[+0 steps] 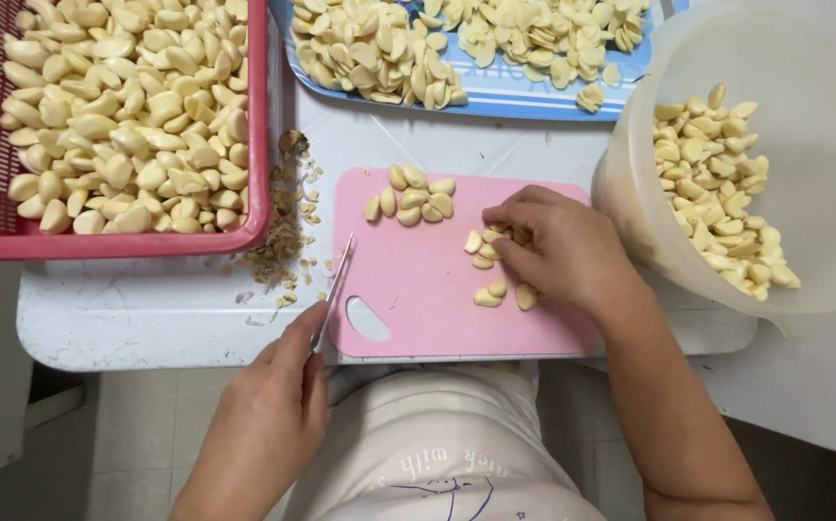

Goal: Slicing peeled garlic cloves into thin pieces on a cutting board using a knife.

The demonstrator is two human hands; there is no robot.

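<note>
My left hand (268,410) grips a small knife (334,287), its blade lying over the left edge of a pink cutting board (418,299). My right hand (558,246) rests on the board's right side, fingers bent over several peeled garlic cloves (490,289). A second small pile of garlic cloves (413,198) sits near the board's top edge, apart from both hands.
A red basket (259,174) full of peeled garlic stands at the left. A blue tray (534,96) with cut garlic lies at the back. A translucent tub (794,58) of garlic pieces is at the right. Garlic trimmings (283,241) litter the white table (128,309).
</note>
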